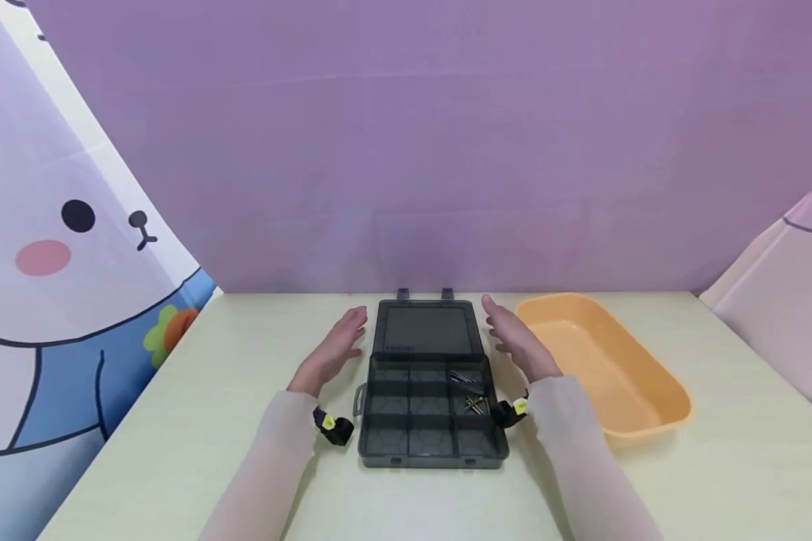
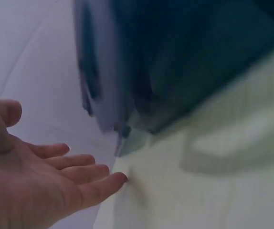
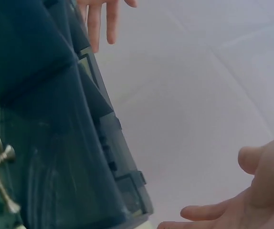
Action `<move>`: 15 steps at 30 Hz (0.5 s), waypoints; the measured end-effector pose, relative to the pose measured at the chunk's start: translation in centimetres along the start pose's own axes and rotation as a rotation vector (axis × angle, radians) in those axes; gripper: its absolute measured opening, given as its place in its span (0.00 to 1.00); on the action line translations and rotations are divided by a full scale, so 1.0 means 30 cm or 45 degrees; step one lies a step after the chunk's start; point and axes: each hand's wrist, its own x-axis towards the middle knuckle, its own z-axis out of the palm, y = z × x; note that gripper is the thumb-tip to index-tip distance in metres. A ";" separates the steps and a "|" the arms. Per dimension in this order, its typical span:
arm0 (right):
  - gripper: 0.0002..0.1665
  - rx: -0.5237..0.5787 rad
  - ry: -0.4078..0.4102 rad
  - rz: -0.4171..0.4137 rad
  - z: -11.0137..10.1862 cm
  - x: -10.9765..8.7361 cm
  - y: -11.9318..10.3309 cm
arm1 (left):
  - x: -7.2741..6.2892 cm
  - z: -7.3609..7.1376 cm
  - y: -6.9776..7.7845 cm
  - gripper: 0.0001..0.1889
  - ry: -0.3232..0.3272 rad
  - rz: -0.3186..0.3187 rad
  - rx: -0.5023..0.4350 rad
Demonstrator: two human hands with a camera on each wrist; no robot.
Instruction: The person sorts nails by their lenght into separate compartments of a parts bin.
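Note:
A dark grey see-through compartment box (image 1: 433, 461) sits on the table with its lid (image 1: 428, 328) folded back flat behind it. In its right column, the rear compartment holds a few thin dark metal pieces (image 1: 463, 377). Brassy screws (image 1: 475, 404) lie in the compartment in front of that. My left hand (image 1: 334, 349) hovers beside the box's left side, fingers extended, touching nothing. On the other side my right hand (image 1: 519, 342) is held likewise, between the box and an orange basin. The right wrist view shows the screws (image 3: 1, 176) close up; the box is blurred in the left wrist view.
The orange basin (image 1: 649, 424) stands on the table (image 1: 176, 466) to the right, partly behind my right forearm. A handle (image 1: 359, 400) sticks out of the box's left side. A purple cloth backdrop (image 1: 413, 150) rises behind the table; a cartoon-print cloth (image 1: 74, 315) hangs at left.

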 end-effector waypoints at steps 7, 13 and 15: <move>0.44 0.288 -0.060 0.048 0.004 0.018 0.025 | 0.011 0.019 -0.001 0.31 0.052 -0.034 -0.134; 0.45 0.375 -0.059 0.057 0.006 0.030 0.040 | 0.023 0.034 -0.014 0.32 0.057 -0.067 -0.218; 0.45 0.390 -0.062 0.059 0.009 0.036 0.043 | 0.023 0.036 -0.019 0.32 0.061 -0.071 -0.240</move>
